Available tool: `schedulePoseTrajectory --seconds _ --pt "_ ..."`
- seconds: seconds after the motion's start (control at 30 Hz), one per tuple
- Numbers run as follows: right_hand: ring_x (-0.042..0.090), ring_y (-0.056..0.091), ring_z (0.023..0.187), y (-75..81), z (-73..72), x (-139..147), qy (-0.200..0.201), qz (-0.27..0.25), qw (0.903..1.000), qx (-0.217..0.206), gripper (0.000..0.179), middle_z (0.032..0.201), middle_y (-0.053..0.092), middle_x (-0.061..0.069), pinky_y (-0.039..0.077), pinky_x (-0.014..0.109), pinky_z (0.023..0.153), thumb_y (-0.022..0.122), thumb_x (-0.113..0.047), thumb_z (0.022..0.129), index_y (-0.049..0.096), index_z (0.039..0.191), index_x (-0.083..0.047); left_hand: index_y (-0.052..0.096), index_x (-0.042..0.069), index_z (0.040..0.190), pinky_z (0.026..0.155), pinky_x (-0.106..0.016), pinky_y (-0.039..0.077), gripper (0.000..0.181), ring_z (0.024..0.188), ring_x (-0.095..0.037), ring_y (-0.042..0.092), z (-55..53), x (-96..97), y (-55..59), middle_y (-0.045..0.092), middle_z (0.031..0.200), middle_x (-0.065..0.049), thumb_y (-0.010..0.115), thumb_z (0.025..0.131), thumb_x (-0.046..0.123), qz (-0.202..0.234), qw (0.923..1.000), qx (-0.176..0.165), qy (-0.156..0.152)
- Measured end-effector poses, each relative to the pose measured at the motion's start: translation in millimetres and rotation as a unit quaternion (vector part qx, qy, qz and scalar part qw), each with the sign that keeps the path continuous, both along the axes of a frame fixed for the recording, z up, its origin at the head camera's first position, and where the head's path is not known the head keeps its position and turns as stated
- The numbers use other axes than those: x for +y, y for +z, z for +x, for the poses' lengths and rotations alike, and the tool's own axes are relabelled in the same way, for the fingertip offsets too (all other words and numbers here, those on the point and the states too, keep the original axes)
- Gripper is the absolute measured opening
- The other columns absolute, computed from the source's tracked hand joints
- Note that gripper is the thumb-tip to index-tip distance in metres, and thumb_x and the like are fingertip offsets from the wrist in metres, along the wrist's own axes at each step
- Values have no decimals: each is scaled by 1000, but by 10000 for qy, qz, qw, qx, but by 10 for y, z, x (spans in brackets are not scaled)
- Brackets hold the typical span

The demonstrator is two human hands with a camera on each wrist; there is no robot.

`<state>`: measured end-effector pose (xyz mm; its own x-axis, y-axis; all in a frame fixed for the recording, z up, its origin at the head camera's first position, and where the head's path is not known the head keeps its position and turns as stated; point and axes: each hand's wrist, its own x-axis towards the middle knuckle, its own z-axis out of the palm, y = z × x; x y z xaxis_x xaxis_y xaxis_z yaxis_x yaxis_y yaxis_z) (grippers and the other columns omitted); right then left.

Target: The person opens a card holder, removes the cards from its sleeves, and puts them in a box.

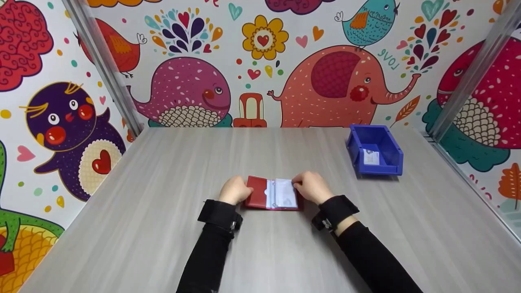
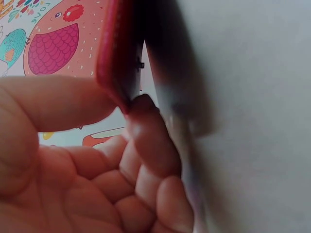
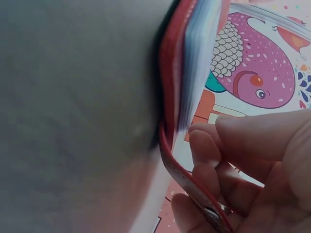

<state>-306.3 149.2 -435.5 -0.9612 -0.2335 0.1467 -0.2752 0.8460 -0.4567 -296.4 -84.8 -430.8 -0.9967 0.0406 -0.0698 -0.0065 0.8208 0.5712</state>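
Note:
A red card holder lies spread open between both hands, with a stack of clear plastic sleeves on its right side. My left hand pinches the left cover's edge between thumb and forefinger; in the left wrist view that cover's corner is tilted up off the table. At the far right corner of the sleeves, my right hand pinches with thumb and forefinger. The right wrist view shows the sleeve edges right at those fingertips. A red strap with a metal snap runs across the curled lower fingers.
A blue plastic bin stands at the back right of the table, with a small printed white card in it. Behind the grey wood-grain table rise walls with cartoon animals, framed by metal posts.

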Motion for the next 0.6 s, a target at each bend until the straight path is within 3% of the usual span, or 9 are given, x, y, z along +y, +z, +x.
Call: schedulePoseTrajectory --seconds 0.6 --pt "32 66 97 -3 57 -16 364 370 9979 378 12 99 73 14 50 45 88 69 -3 89 78 97 -1 42 13 59 64 -31 40 38 65 -19 46 -8 -3 -12 47 66 -2 67 86 14 33 10000 48 56"
